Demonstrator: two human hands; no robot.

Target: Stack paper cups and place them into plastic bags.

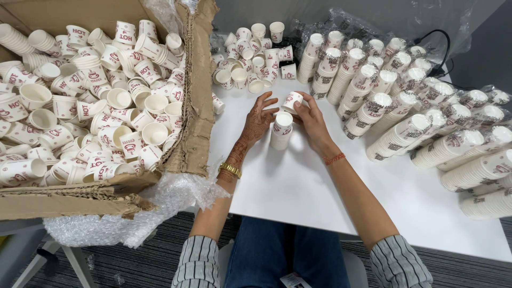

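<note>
Mid-stacking, we reckon: left hand (258,121) grips short stack (279,132) mid-table, right hand (311,120) pinches single cup (292,101) just above. Next: line up rims, nest it gently.

A big brown cardboard box (194,101) stands open at the table's left edge, its torn flap hanging down. Clear bubble wrap (133,213) spills from beneath it, and clear plastic wrapping (368,26) lies crumpled at the table's far side.
</note>
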